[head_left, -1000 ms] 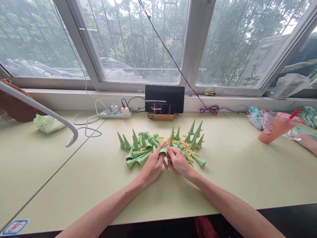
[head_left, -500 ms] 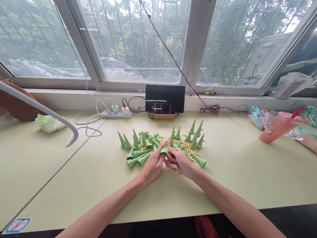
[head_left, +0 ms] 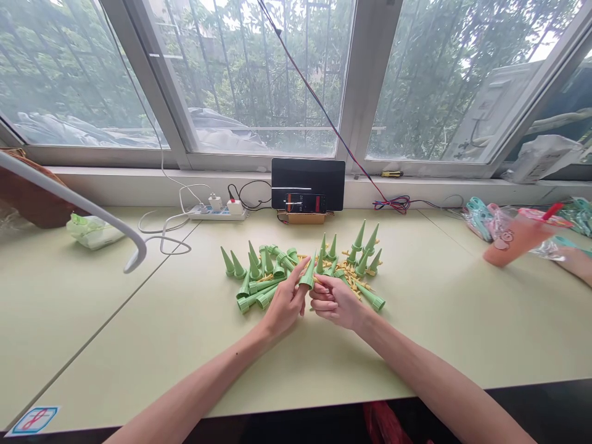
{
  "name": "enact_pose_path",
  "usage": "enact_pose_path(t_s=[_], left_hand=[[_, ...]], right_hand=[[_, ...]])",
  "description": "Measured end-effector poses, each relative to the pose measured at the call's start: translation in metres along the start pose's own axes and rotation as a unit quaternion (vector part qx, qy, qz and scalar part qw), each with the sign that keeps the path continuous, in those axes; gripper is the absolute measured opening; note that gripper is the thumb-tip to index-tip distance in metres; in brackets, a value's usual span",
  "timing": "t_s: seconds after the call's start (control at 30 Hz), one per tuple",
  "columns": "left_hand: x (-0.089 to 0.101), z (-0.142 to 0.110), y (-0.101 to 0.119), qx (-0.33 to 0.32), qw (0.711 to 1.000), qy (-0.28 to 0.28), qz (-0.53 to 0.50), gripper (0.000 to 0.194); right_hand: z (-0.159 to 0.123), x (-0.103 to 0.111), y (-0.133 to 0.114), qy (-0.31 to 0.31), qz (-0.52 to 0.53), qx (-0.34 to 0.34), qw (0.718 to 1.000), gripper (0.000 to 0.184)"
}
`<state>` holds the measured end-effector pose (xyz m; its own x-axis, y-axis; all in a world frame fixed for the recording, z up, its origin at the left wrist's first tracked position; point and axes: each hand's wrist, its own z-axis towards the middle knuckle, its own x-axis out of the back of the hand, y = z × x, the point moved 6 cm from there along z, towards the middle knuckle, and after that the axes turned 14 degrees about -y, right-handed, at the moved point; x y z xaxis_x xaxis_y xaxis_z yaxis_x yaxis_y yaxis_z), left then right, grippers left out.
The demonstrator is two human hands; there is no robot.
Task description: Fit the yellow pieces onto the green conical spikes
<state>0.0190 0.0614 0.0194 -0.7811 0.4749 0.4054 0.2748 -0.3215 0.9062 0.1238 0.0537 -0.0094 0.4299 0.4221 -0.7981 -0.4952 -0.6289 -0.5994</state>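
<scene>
My left hand [head_left: 287,302] is closed around the base of a green plastic watering spike [head_left: 310,271], its pointed end up. Against the right side of that spike, my right hand [head_left: 337,301] pinches a small yellow plastic piece [head_left: 316,279] between thumb and fingertips. Whether the piece sits inside the spike's side I cannot tell. Left of the hands lie several loose green spikes [head_left: 252,300], some standing, some on their sides. Standing green spikes [head_left: 360,235] and a scatter of yellow pieces [head_left: 354,282] are behind and right of my right hand.
A tablet [head_left: 308,176] with a phone [head_left: 304,203] before it leans by the window. A power strip [head_left: 217,213] with cables stands left of it. On the right are a cup with a straw [head_left: 520,240] and another person's arm [head_left: 576,262]. A grey curved bar [head_left: 92,209] crosses the left.
The green spike in my left hand has come up upright and more of it shows. My right hand's fingers have drawn together beside it, with the yellow piece now visible.
</scene>
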Motion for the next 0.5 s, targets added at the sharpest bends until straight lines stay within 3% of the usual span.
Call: enact_pose_path(t_s=[0.23,0.5], left_hand=[[0.0026,0.0011,-0.0025,-0.013,0.999,0.001,-0.03,0.067],[0.0039,0.0003,0.0047,-0.021,1.0,-0.01,-0.007,0.071]], right_hand=[[-0.0007,-0.0017,-0.0003,-0.01,0.038,-0.013,0.999,0.044],[-0.002,-0.002,-0.0015,0.006,-0.007,-0.009,1.0,0.043]])
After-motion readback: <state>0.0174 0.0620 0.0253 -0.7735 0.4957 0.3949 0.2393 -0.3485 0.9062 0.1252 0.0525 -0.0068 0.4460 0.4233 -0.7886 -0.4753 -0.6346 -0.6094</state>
